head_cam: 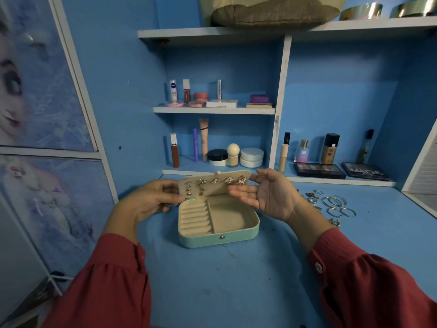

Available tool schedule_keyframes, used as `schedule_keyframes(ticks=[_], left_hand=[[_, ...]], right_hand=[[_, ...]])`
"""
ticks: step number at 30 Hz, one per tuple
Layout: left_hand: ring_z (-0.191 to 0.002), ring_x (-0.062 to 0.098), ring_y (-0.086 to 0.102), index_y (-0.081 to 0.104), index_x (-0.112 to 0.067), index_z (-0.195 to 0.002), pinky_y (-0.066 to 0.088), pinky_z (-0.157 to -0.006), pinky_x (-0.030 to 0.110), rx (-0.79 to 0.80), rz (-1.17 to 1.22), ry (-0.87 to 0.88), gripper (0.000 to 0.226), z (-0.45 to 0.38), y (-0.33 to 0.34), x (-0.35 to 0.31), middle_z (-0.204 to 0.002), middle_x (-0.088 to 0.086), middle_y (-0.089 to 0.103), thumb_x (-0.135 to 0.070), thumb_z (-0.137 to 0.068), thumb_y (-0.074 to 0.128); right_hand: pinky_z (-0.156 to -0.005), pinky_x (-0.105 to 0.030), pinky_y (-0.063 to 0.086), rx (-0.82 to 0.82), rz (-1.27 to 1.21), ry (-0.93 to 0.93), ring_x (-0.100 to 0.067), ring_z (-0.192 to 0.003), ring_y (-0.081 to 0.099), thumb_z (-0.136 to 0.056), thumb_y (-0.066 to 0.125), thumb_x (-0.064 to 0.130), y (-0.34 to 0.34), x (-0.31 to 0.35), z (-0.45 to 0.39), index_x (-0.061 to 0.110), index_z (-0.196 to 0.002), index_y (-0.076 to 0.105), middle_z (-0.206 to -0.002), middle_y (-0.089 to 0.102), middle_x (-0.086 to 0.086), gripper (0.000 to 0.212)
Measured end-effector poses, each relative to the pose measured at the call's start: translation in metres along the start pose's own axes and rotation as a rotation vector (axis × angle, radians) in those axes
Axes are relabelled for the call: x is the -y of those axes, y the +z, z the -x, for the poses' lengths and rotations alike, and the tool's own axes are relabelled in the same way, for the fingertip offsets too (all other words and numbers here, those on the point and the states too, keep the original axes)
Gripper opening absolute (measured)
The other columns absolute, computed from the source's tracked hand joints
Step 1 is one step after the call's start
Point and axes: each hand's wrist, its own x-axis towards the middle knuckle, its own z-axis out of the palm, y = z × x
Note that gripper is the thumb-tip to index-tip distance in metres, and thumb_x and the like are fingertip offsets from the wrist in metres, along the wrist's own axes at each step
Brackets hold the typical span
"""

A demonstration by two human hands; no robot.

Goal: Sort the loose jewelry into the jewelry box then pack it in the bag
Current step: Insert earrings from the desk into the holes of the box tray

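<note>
On the blue desk, dead centre, the mint jewelry box [218, 237] is sitting open, its lid [212, 184] standing up and carrying several earrings [229, 180] pinned in a row, ring rolls and side compartment looking bare. Left hand [151, 201] is gripping the lid's left edge with curled fingers, while the right hand [267, 194] is hovering palm-up at the lid's right edge, fingers straight and loosely spread, holding nothing. Loose rings and hoops [331, 204] are lying to the right of the box, well apart from it.
</note>
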Motion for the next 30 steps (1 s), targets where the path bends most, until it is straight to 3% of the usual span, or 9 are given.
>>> schedule_keyframes(ticks=[1,4,7,13,20,25,30], left_hand=[[-0.062,0.007,0.056,0.069,-0.008,-0.098,0.04,-0.05,0.018,-0.035,0.01,-0.002,0.046,-0.003,0.003,0.001,-0.083,0.003,0.071,-0.009,-0.055,0.086],[-0.062,0.009,0.054,0.071,-0.008,-0.095,0.04,-0.05,0.018,-0.131,0.043,0.02,0.015,-0.011,0.006,0.005,-0.079,0.003,0.071,-0.008,-0.08,0.07],[-0.061,0.009,0.054,0.071,-0.007,-0.093,0.04,-0.049,0.018,-0.153,0.068,0.045,0.009,-0.015,0.006,0.008,-0.079,0.004,0.071,-0.007,-0.085,0.065],[-0.057,0.007,0.053,0.07,-0.008,-0.093,0.038,-0.048,0.017,-0.175,0.112,0.077,0.009,-0.017,0.01,0.013,-0.074,0.002,0.07,-0.008,-0.088,0.062],[-0.057,0.006,0.051,0.071,-0.011,-0.095,0.039,-0.046,0.015,-0.196,0.125,0.085,0.011,-0.02,0.011,0.017,-0.073,-0.001,0.07,-0.009,-0.089,0.062],[-0.056,0.005,0.05,0.07,-0.011,-0.096,0.039,-0.045,0.014,-0.192,0.118,0.085,0.011,-0.021,0.011,0.017,-0.072,-0.001,0.07,-0.009,-0.09,0.06],[-0.056,0.006,0.05,0.07,-0.011,-0.097,0.039,-0.046,0.014,-0.191,0.126,0.081,0.012,-0.021,0.011,0.017,-0.074,0.0,0.07,-0.008,-0.09,0.061]], right_hand=[[-0.061,-0.035,0.06,0.003,-0.006,-0.009,-0.039,-0.092,0.069,-0.095,0.037,0.03,0.0,0.0,0.0,0.005,-0.127,0.045,-0.114,0.061,-0.034,0.041],[-0.061,-0.034,0.06,-0.011,0.0,-0.053,-0.04,-0.09,0.069,-0.096,0.037,0.027,-0.002,0.003,0.002,0.007,-0.122,0.046,-0.114,0.061,-0.035,0.034],[-0.057,-0.029,0.059,-0.069,0.103,-0.097,-0.032,-0.083,0.071,-0.098,0.038,0.02,-0.006,0.008,0.008,0.007,-0.116,0.049,-0.106,0.067,-0.029,0.025],[-0.05,-0.021,0.051,-0.166,0.819,-0.059,-0.014,-0.062,0.064,-0.089,0.062,0.006,-0.018,0.019,0.024,0.003,-0.092,0.062,-0.08,0.07,-0.011,0.004],[-0.051,-0.019,0.048,-0.159,1.373,0.183,-0.012,-0.061,0.059,-0.077,0.074,0.003,-0.022,0.034,0.037,0.012,-0.079,0.075,-0.072,0.067,-0.009,0.009],[-0.052,-0.017,0.047,-0.269,1.42,0.12,-0.01,-0.062,0.059,-0.078,0.074,0.005,-0.026,0.039,0.04,0.012,-0.077,0.075,-0.07,0.069,-0.007,0.008],[-0.049,-0.015,0.046,-0.42,1.462,0.043,-0.012,-0.056,0.058,-0.078,0.072,0.003,-0.035,0.041,0.039,0.007,-0.078,0.074,-0.074,0.071,-0.017,0.005]])
